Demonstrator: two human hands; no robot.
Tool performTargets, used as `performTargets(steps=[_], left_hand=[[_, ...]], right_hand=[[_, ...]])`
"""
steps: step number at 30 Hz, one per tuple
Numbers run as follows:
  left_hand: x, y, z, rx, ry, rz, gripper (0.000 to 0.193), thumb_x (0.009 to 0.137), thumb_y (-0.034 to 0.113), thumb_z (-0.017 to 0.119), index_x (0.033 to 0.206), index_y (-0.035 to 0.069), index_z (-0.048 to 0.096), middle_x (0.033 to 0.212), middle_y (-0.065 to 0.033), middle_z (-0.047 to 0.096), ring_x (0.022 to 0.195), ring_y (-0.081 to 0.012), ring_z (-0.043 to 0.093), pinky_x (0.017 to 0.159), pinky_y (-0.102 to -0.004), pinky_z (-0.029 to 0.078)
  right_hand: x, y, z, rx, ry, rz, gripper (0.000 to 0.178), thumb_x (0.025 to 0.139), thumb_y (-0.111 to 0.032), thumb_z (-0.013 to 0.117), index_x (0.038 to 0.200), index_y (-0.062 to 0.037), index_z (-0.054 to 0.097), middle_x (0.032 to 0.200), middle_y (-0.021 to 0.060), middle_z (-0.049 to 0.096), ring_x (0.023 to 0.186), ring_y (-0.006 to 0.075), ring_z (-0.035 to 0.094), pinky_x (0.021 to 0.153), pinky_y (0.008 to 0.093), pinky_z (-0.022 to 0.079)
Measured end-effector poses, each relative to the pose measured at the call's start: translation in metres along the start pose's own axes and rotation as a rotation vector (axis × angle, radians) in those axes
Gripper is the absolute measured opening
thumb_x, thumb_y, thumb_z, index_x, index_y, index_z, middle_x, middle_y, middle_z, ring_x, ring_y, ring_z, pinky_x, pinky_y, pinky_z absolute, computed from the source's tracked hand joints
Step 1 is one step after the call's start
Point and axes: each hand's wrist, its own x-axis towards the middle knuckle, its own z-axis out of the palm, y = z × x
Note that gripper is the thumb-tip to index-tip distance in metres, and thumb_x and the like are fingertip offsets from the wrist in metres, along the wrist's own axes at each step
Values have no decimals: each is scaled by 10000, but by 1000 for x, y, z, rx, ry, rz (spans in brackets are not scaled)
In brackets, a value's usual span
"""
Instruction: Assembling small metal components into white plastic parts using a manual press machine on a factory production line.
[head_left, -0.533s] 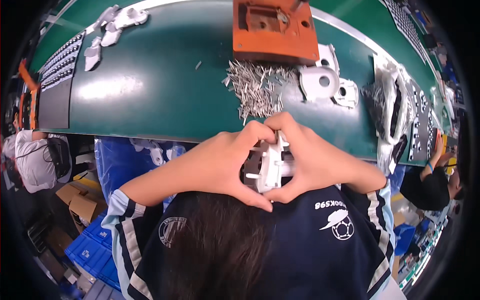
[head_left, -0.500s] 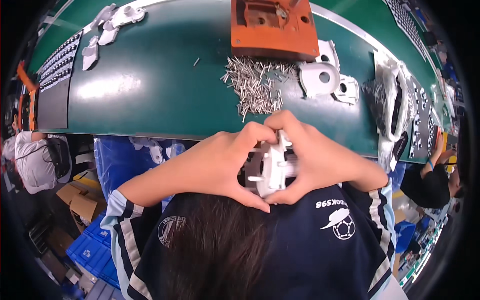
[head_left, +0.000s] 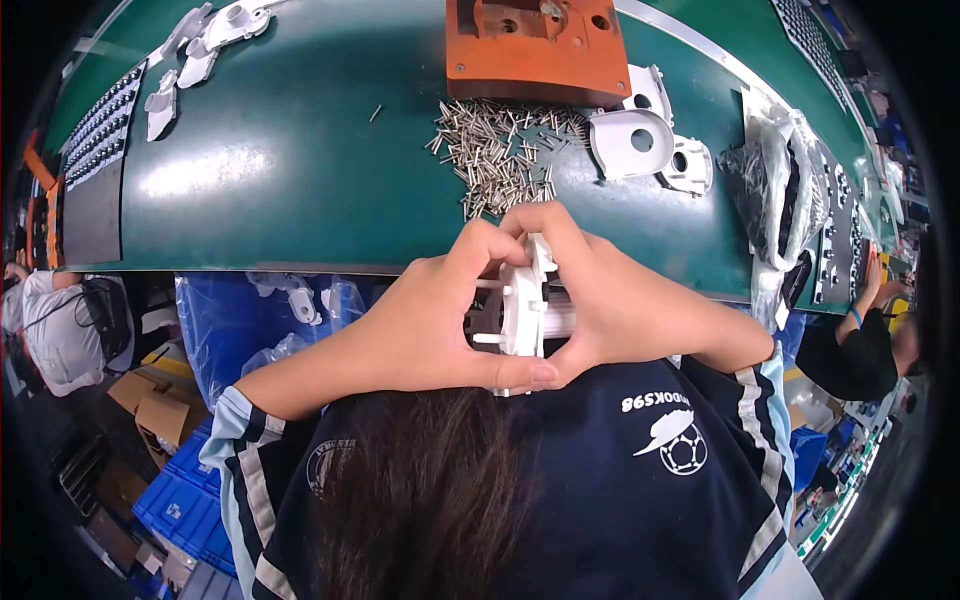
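Note:
Both my hands grip a white plastic part (head_left: 522, 300) just in front of my chest, at the near edge of the green table (head_left: 300, 160). My left hand (head_left: 420, 320) wraps it from the left, thumb underneath and fingers over the top. From the right, my right hand (head_left: 620, 300) clasps it, fingertips meeting the left ones above the part. Short pegs stick out of the part toward the left. A pile of small metal pins (head_left: 500, 150) lies on the table just beyond my hands.
An orange block fixture (head_left: 535, 45) stands at the far edge. White plastic housings (head_left: 640, 140) lie to its right, more white parts (head_left: 200, 40) at the far left. Black trays (head_left: 100, 130) sit left, a bagged bundle (head_left: 780, 190) right. Another person (head_left: 860, 340) sits at right; blue crates (head_left: 180, 490) below.
The white part has been turned between my hands, now standing more edge-on. My hands stay closed around it in the same spot.

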Motion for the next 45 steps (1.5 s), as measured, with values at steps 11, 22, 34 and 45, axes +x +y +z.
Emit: performTargets(steps=[11, 22, 34, 45], left_hand=[[4, -23, -1, -19, 34, 181, 729, 543, 393, 837, 954, 12, 371, 871, -160, 552, 717, -240, 624, 636, -312, 512], [-9, -33, 12, -189, 28, 154, 722, 521, 345, 853, 949, 15, 375, 850, -119, 519, 707, -172, 561, 641, -299, 484], [5, 0, -4, -97, 44, -17, 761, 654, 336, 800, 1113, 15, 285, 1043, -206, 507, 950, -276, 587, 818, -374, 472], [12, 9, -11, -42, -39, -123, 748, 607, 353, 823, 1051, -20, 351, 997, -210, 570, 951, -313, 615, 832, -355, 483]], right_hand=[[6, -5, 4, 2, -21, -25, 809, 529, -241, 840, 1084, -29, 291, 929, 156, 555, 840, 293, 609, 722, 356, 476], [1, -4, 8, 81, -107, 5, 761, 532, -233, 829, 1044, -39, 301, 880, 147, 558, 758, 260, 612, 649, 336, 479], [7, -3, -3, 106, 0, 30, 1018, 545, -214, 849, 1295, -68, 177, 1133, 165, 459, 1022, 264, 534, 833, 373, 458], [1, 2, -6, 242, -68, 64, 1054, 530, -158, 846, 1317, -59, 153, 1181, 158, 437, 1077, 243, 504, 919, 366, 427]])
